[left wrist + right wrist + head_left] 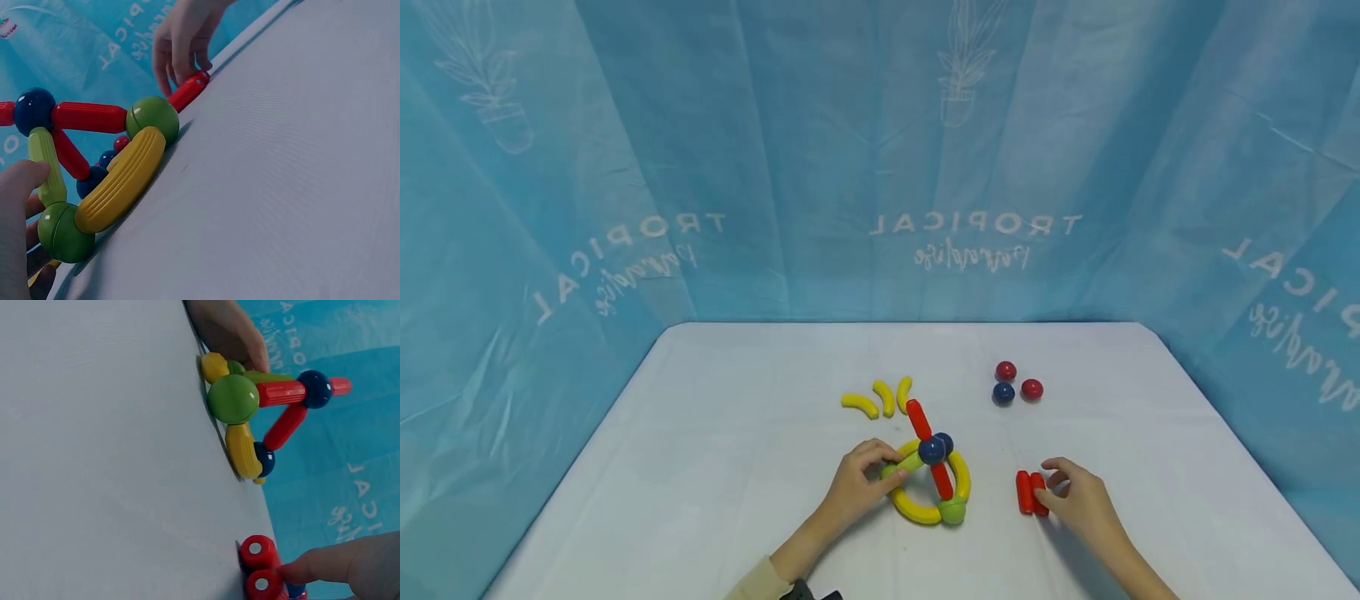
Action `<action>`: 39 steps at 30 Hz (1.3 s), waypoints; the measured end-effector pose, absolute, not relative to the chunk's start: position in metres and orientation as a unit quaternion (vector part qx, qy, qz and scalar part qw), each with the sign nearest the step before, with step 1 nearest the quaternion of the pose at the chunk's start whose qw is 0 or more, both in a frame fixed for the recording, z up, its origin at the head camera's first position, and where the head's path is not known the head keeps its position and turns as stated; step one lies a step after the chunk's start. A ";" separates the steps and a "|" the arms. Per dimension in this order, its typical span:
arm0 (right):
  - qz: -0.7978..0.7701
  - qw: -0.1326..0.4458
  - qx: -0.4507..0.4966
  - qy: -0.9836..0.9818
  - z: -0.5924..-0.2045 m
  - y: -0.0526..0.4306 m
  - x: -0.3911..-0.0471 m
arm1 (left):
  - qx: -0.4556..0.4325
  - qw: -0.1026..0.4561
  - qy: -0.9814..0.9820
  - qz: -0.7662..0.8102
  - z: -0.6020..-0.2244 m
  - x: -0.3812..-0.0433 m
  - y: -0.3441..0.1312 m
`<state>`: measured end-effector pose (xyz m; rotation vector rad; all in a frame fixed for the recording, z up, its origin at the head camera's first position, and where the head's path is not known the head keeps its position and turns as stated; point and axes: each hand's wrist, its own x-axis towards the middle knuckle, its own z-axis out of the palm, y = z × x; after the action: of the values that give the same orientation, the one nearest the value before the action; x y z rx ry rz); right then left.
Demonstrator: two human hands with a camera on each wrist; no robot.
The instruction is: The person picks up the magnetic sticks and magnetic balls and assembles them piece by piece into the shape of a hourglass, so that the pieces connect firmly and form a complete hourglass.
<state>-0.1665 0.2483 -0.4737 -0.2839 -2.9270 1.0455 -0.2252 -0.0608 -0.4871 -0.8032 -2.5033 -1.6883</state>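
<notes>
A toy structure of rods and balls stands on the white table. Its ring has curved yellow rods (917,510) and green balls (952,511); straight red rods (942,482) and a light green rod (47,165) rise to a dark blue ball (932,451) on top. Another red rod (918,419) sticks up from that ball. My left hand (861,477) holds the light green rod at the structure's left side. To the right, two loose red rods (1025,492) lie side by side. My right hand (1082,500) pinches the right-hand red rod (264,584), whose end shows a silver disc.
Several loose curved yellow rods (860,406) lie behind the structure. Two red balls (1032,389) and a dark blue ball (1003,393) sit at the back right. A blue printed curtain (880,167) hangs around the white table (737,417).
</notes>
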 end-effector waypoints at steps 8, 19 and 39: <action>0.357 0.060 -0.073 -0.929 -0.478 0.248 -0.178 | -0.252 0.009 -0.806 -0.535 -0.487 -0.225 -0.062; 0.535 0.102 -0.020 -0.838 -0.443 0.207 -0.214 | -0.253 0.008 -0.805 -0.537 -0.486 -0.225 -0.062; 0.630 0.071 0.075 -0.770 -0.437 0.164 -0.222 | -0.258 0.015 -0.800 -0.541 -0.488 -0.224 -0.061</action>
<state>-0.2215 0.1640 -0.4366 0.2245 -2.3148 1.8932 -0.2240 -0.0612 -0.4877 -0.8024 -2.4913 -1.6834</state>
